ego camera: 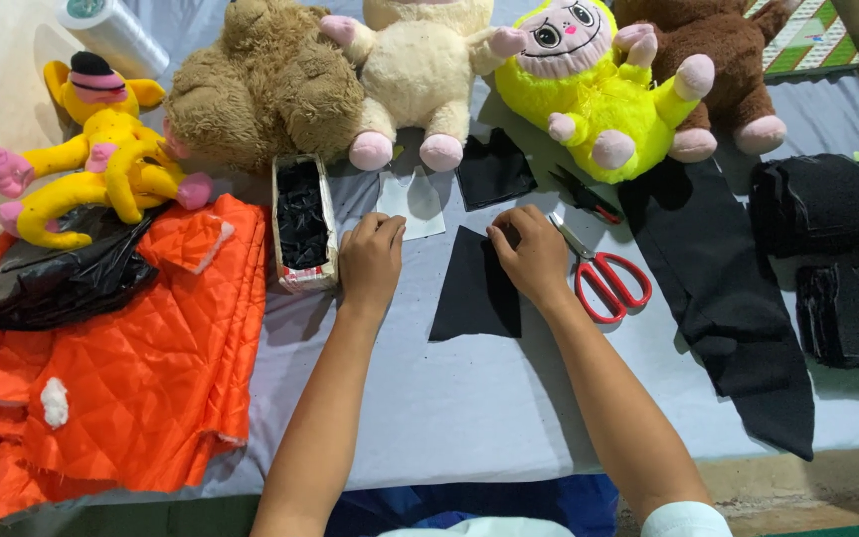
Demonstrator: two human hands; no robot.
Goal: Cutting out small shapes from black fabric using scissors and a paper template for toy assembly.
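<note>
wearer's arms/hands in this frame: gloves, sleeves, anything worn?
No gloves: left hand and right hand are bare, as are both forearms. No watch, rings or bands visible. A white sleeve edge shows at the right upper arm, bottom of frame.
</note>
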